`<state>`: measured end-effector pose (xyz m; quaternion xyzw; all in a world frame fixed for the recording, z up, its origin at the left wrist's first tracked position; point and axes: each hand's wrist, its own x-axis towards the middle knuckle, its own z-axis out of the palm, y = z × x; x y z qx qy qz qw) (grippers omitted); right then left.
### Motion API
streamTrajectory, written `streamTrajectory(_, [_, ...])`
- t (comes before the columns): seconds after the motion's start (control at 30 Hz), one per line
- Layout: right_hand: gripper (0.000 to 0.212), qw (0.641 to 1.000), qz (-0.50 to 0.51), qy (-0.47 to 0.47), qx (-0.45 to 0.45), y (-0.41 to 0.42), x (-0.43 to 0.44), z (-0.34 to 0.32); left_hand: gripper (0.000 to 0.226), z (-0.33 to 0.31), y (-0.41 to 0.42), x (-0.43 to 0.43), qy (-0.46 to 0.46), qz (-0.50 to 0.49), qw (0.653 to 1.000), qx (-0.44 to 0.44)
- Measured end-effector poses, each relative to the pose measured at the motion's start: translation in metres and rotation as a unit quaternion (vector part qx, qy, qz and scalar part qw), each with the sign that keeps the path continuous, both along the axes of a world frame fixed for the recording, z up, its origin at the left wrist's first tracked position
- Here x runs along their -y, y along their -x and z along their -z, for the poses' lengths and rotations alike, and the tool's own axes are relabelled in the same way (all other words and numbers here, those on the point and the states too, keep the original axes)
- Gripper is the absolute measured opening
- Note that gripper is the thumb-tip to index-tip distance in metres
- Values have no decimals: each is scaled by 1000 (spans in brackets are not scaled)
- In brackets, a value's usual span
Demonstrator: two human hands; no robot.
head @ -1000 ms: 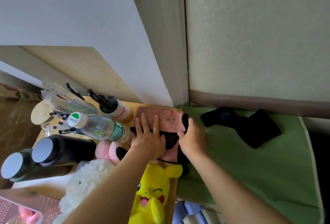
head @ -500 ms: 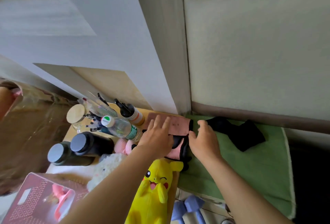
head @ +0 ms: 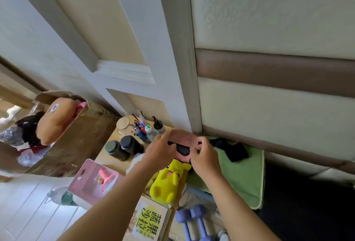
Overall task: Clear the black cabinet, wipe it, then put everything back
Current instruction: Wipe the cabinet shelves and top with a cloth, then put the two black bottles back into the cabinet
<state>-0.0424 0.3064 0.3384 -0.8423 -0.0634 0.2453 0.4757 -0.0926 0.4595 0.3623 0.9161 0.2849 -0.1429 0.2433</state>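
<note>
**Head view:** A person's left hand (head: 161,151) and right hand (head: 204,157) grasp a pink-and-black fabric piece (head: 184,140) between them. The left hand's fingers curl over its left end and the right hand's fingers pinch its right end, at the far edge of a wooden worktop (head: 112,138) at the foot of a white door (head: 134,29).

Just below both hands lies a yellow Pikachu plush (head: 169,181). Left of the left hand stand two black jars (head: 123,148). Beyond the left hand's fingertips are a glass jar with a wooden lid (head: 124,124), a cluster of pens (head: 138,126), a clear plastic bottle (head: 149,131) and a dark pump bottle (head: 158,125).

Right of the right hand, a green towel (head: 245,179) carries a black cloth (head: 232,149). Farther right of that hand lies a black surface (head: 307,202); whether it is the cabinet cannot be told.

Purple dumbbells (head: 194,221) sit on the floor beneath the right forearm.
</note>
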Motion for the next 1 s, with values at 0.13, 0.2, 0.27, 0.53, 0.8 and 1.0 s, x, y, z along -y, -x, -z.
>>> streamTrajectory(0.13, [39, 999, -30, 10, 29, 16, 24, -43, 46, -41, 27, 23, 9, -14, 999, 46])
streamTrajectory(0.2, [40, 998, -48, 21, 43, 21, 33, -60, 41, -55, 39, 29, 15, -32, 997, 66])
streamTrajectory(0.27, [40, 996, -63, 32, 55, 27, 41, -73, 37, -67, 52, 34, 28, -51, 995, 79])
streamTrajectory(0.53, [47, 988, -88, 49, 115, 83, 30, -117, 21, -95, 134, -8, 11, -67, 987, 144])
streamTrajectory(0.8, [45, 986, -65, 27, 153, 207, -41, -145, 33, -115, 261, -89, 58, -107, 972, 201])
streamTrajectory(1.0, [43, 984, -75, 10, 164, 277, -84, -156, 44, -115, 335, -130, 85, -139, 959, 232])
